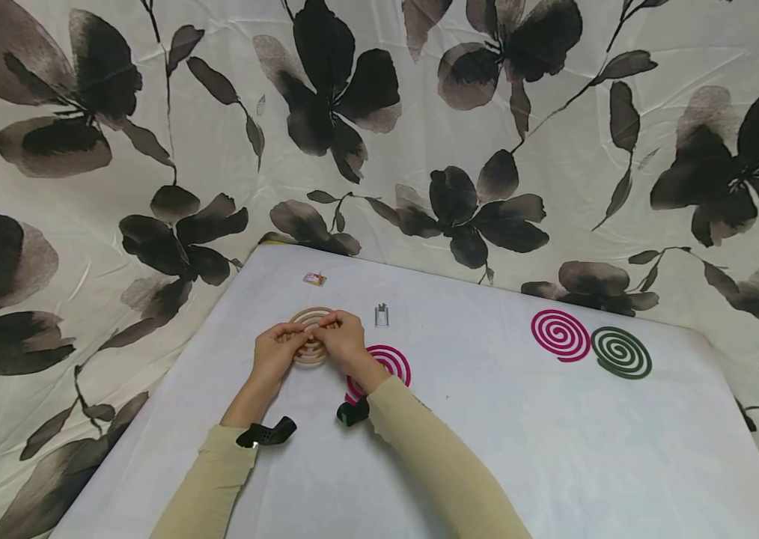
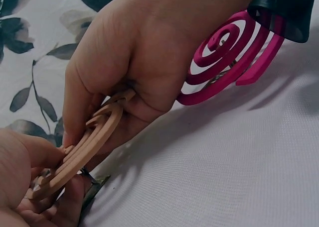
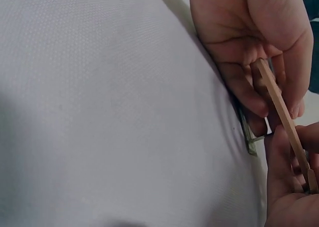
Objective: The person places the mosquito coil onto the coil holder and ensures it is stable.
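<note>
Tan coil point(image 2: 88, 151) is pinched by the close-set left hand point(image 1: 275, 350) and right hand point(image 1: 344, 338).

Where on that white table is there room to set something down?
The widest bare patch on the white table lies right of the beige right sleeve, before the flat magenta spiral and dark-green spiral. Another separates those from the small grey stand. Crowded: left, where the left hand and right hand hold a tan spiral beside a second magenta spiral.

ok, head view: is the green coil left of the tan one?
No, the green coil lies far right of the tan coil, just beside a pink coil.
</note>
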### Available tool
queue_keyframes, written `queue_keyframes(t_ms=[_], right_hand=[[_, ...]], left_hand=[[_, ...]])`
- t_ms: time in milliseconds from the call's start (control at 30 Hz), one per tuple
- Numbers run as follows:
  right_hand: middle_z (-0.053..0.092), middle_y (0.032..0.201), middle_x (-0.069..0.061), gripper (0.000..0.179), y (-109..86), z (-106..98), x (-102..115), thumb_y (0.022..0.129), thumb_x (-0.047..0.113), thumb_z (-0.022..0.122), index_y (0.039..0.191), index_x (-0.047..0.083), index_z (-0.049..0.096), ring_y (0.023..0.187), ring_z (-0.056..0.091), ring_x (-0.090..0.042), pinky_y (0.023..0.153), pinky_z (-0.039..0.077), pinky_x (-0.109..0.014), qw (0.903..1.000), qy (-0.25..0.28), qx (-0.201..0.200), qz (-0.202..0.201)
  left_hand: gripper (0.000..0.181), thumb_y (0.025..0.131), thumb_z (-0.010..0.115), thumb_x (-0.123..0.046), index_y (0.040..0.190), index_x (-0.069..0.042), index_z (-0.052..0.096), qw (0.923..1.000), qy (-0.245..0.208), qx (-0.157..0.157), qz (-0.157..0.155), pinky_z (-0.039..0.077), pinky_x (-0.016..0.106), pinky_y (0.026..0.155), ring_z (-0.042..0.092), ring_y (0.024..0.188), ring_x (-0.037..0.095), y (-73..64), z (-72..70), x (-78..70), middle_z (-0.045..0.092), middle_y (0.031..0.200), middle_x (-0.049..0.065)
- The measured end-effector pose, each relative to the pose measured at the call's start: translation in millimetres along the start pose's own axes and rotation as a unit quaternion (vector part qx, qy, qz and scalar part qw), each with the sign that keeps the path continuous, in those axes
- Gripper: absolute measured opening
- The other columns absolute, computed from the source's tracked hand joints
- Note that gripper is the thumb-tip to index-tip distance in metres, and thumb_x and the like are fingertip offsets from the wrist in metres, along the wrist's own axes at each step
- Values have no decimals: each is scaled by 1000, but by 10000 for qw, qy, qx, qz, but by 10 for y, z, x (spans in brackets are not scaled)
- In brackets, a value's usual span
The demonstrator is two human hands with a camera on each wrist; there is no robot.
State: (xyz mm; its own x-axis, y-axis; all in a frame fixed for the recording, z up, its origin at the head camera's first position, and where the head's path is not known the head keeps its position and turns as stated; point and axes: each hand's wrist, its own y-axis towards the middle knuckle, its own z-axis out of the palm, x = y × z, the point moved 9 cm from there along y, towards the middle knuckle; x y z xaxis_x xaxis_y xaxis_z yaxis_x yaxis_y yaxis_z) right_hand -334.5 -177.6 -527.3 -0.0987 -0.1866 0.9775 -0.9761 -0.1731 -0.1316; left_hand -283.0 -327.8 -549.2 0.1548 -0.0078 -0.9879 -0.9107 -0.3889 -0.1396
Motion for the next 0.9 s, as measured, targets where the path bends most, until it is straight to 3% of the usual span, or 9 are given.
queue_keyframes(t_ms=[267,900], right_hand=[[62,91,0,12,5,-1,-9,80,7,77,79,8,66,83,54,-11,62,46,-21,9998,-158,63,98],[60,90,0,11,-13,11,-98,81,6,77,81,9,66,81,54,-11,60,45,-21,9993,43,84,349]], left_hand=[[30,86,76,-15,106,6,68,10000,10,41,30,49,18,59,61,67,6,-28,4,-13,69,78,-1],[32,85,77,-15,106,7,67,9999,105,89,-47,49,17,58,59,66,4,-42,22,-14,68,79,0]])
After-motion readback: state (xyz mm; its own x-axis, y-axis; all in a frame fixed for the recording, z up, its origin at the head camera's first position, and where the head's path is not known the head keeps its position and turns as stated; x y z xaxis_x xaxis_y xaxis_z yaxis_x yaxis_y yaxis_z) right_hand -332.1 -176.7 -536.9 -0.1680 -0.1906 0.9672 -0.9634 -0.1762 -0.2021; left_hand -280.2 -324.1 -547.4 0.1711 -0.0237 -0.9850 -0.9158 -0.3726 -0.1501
